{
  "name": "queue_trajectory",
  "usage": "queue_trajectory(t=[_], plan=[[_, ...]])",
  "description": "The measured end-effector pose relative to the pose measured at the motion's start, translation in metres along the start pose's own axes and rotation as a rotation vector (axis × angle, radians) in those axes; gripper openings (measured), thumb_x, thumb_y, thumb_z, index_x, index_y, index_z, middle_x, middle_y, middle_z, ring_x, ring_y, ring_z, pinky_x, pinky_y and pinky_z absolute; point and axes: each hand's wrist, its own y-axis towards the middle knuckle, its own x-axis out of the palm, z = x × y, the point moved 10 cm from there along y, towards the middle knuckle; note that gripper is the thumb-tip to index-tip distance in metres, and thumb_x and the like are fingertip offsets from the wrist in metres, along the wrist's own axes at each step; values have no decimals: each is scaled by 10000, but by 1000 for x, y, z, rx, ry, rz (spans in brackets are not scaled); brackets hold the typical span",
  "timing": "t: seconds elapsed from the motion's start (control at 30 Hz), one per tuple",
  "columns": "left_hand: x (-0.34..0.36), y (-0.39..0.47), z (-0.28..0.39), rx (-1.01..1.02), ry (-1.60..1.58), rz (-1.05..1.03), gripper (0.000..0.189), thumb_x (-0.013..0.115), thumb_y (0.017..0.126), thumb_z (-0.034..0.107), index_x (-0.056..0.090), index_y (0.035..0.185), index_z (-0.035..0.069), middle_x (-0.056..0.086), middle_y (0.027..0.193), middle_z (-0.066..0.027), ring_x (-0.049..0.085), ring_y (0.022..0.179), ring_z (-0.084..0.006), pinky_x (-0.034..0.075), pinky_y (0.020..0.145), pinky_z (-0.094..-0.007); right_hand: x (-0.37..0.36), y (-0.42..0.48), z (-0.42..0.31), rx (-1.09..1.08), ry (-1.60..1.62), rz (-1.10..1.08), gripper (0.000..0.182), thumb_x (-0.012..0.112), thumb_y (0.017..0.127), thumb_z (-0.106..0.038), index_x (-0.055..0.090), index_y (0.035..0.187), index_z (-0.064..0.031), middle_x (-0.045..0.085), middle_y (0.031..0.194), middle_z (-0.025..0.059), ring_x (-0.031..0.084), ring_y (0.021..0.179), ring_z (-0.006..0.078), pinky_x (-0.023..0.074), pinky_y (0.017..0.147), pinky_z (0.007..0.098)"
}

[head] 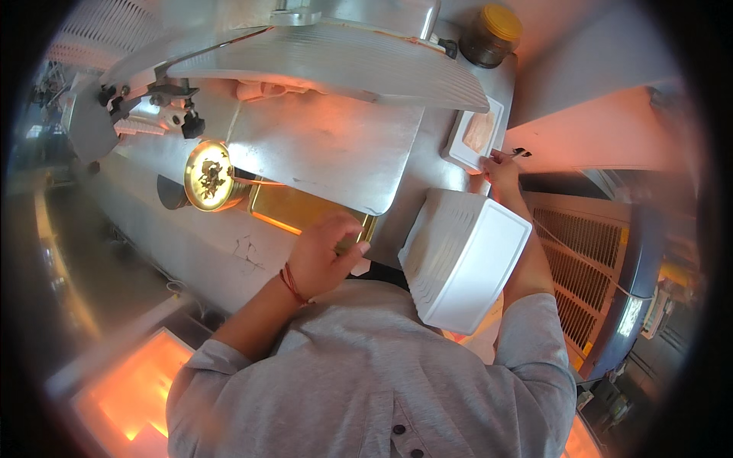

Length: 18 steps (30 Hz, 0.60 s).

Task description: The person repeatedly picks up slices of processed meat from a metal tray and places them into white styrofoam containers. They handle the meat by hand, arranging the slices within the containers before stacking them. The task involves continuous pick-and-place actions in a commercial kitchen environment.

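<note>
My left hand (326,257) hovers over the near end of a shallow gold-coloured metal tray (309,209). Its fingers are curled, the thumb stands apart, and I see nothing in its grasp. On the right, my right hand (501,170) pinches the near corner of a white foam tray (456,142). A pale, flat piece of food (479,131), perhaps sliced meat, lies in that tray. Under my right forearm stands a tilted stack of white foam trays (472,263). The ridged metal plate (343,60) of what looks like a slicing machine spans the top, above a smooth steel plate (326,140).
A round metal bowl (197,192) with dark scraps sits left of the gold tray. A jar with a yellow lid (498,26) stands at the back right. Black knobs (193,125) jut from the machine's left side. A vented appliance (578,269) is at far right.
</note>
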Motion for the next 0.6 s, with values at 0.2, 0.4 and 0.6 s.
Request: queue_trajectory(t=[0.2,0.4,0.6], plan=[[-90,8,-45,-23,305,349,231,747,853,107,641,1038,17,669,951,-166,685,839,-301,556,731,-415,-50,-9,-150,621,805,-73,246,645,963,-212,675,1029,23,653,861,36,577,715,99,450,610,247],[-190,78,-80,72,642,720,356,742,872,258,656,1143,43,709,971,-163,700,891,-332,565,794,-438,-149,-95,-203,811,689,486,261,688,987,-173,669,1186,-4,620,823,-9,569,696,80,457,584,227],[-201,137,-136,-43,598,679,370,641,912,401,720,1002,51,737,980,-158,688,1009,-325,549,871,-440,-188,-163,-261,668,874,692,222,661,1001,-120,644,1196,-16,602,830,-28,536,694,49,418,557,187]])
